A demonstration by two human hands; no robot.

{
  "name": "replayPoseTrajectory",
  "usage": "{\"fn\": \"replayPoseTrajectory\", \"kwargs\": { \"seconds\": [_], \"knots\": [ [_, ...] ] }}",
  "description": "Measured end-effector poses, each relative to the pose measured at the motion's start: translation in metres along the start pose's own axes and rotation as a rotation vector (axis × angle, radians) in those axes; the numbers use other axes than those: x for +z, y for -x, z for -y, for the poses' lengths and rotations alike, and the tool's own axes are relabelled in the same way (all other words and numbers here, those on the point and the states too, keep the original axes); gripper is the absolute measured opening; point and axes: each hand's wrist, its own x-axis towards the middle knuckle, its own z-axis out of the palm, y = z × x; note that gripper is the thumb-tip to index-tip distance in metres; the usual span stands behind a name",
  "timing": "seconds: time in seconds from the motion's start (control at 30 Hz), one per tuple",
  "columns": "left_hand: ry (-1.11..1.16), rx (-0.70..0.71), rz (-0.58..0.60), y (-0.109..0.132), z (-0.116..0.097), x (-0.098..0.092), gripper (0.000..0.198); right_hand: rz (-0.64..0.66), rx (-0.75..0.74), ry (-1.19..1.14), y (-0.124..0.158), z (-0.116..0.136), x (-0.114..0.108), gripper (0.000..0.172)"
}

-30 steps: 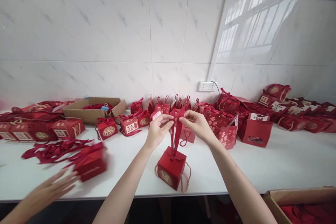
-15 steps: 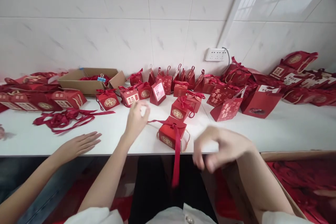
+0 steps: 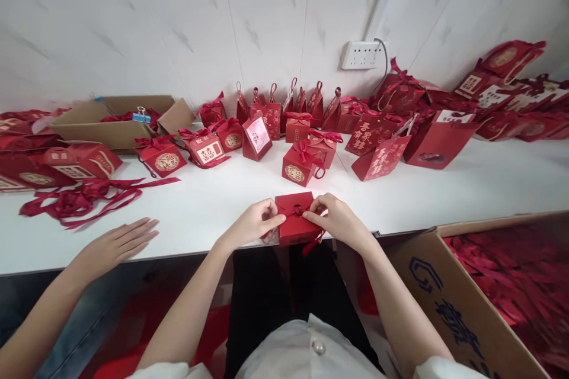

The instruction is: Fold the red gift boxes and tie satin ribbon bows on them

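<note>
A small red gift box [image 3: 293, 232] sits at the table's front edge, right in front of me. Across its top flap runs a dark red ribbon [image 3: 297, 211], crossed or knotted at the middle. My left hand [image 3: 253, 222] pinches the ribbon at the box's left side, thumb against fingers. On the opposite side my right hand [image 3: 336, 220] pinches the ribbon too, and a loose end hangs below it over the edge. Just behind stands a tied red box [image 3: 299, 167] with a gold round label and a bow.
A co-worker's hand [image 3: 113, 247] lies flat on the table at left, near a heap of loose ribbon [image 3: 91, 194]. Behind are an open cardboard box [image 3: 89, 130] and several red gift boxes. A large carton [image 3: 440, 284] of red items stands at right, below the tabletop.
Both hands have come in to the box and taken the ribbon, which earlier stretched left and hung down in front. My right hand moved left from beside the box. The view has tilted down.
</note>
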Motion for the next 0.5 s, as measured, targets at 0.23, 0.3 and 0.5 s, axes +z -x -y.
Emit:
{"fn": "replayPoseTrajectory", "kwargs": {
  "seconds": [0.23,0.3,0.5],
  "knots": [
    [0.136,-0.087,-0.044,0.005,-0.003,0.008,0.04,0.177,0.181,-0.232,0.001,-0.014,-0.013,0.029],
    [0.241,-0.089,-0.083,0.005,-0.005,0.009,0.038,0.256,0.164,-0.281,-0.002,-0.018,-0.015,0.035],
    [0.285,-0.182,-0.066,0.011,-0.012,0.005,0.031,0.423,0.132,-0.551,-0.008,-0.025,-0.016,0.042]
  ]
}}
